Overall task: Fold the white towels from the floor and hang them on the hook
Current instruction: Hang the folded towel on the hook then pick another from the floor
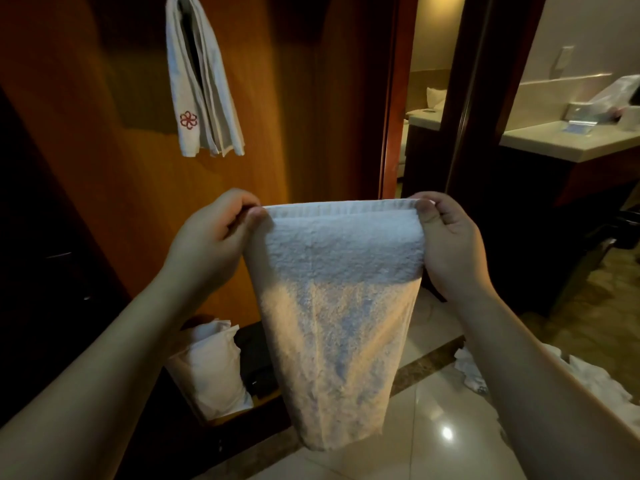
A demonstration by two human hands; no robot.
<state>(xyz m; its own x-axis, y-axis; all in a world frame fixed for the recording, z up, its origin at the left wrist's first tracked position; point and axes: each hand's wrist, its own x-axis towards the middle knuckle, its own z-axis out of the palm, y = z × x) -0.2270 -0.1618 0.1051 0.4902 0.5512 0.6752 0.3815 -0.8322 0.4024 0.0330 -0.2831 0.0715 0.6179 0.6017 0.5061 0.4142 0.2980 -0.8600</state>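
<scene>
A white towel [332, 306] hangs doubled in front of me, its folded top edge stretched level. My left hand [214, 237] pinches the top left corner and my right hand [446, 244] pinches the top right corner. Another folded white towel [204, 95] with a red flower emblem hangs high on the wooden door; its hook is out of view above the frame. More white towels [474, 372] lie crumpled on the tiled floor at the lower right, partly hidden by my right forearm.
The wooden door [294, 98] stands straight ahead. A white bag-lined bin [211, 368] sits on the floor by a dark cabinet at the lower left. To the right stands a vanity counter [568, 143] with packaged items. An open doorway [422, 109] leads to a bedroom.
</scene>
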